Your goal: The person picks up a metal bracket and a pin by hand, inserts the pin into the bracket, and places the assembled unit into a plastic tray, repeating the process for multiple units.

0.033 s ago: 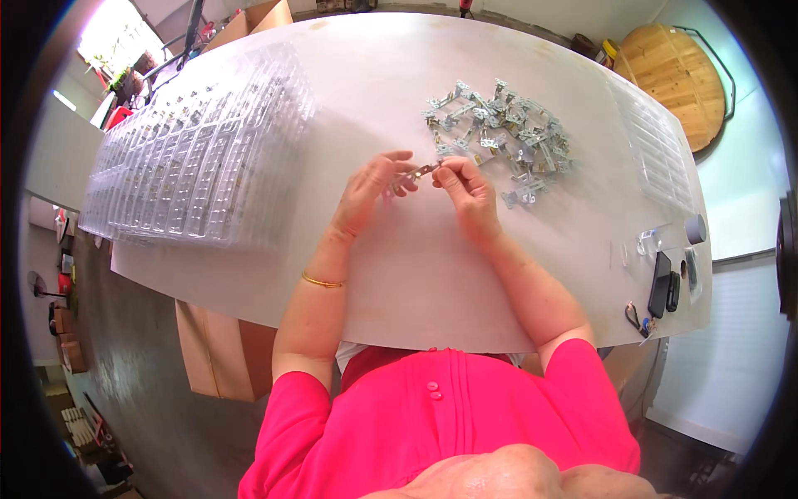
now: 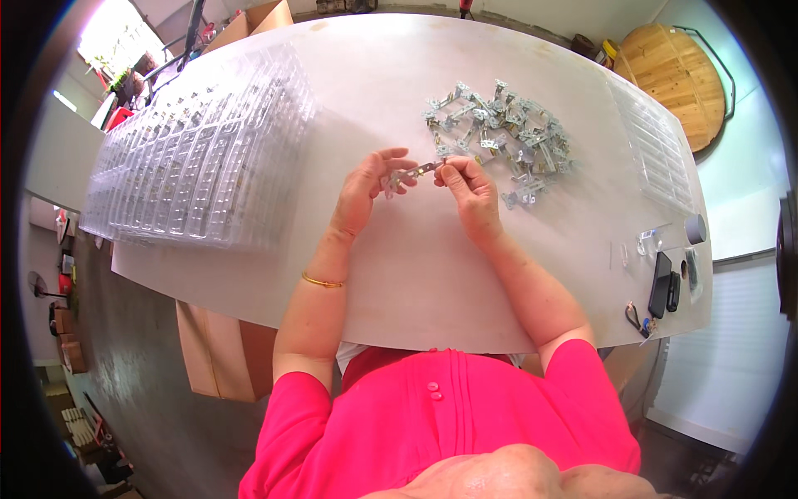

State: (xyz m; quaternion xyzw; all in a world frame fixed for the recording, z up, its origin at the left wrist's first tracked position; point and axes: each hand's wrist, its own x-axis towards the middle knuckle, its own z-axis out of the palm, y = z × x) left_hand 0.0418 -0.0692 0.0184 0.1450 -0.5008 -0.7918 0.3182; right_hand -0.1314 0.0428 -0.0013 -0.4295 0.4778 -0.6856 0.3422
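Observation:
A thin, silvery hinge-like metal piece [image 2: 407, 175] is held above the table, between my two hands. My right hand [image 2: 470, 193] pinches its right end between thumb and fingers. Its left end reaches in front of my left hand [image 2: 366, 190], whose fingers are apart and curve loosely around it; whether they touch it is hard to see. Just beyond my right hand lies a loose heap of similar metal pieces [image 2: 507, 125], some with brassy parts.
A tall stack of clear plastic trays [image 2: 199, 166] holding small parts fills the table's left. More clear trays [image 2: 652, 137] lie at the right edge. Nearer on that side are a black phone [image 2: 659, 284], a keyring [image 2: 638, 320] and a grey roll [image 2: 695, 229].
My left fingers have loosened slightly, and more of the metal piece's left end shows. My right hand keeps its pinch in nearly the same place.

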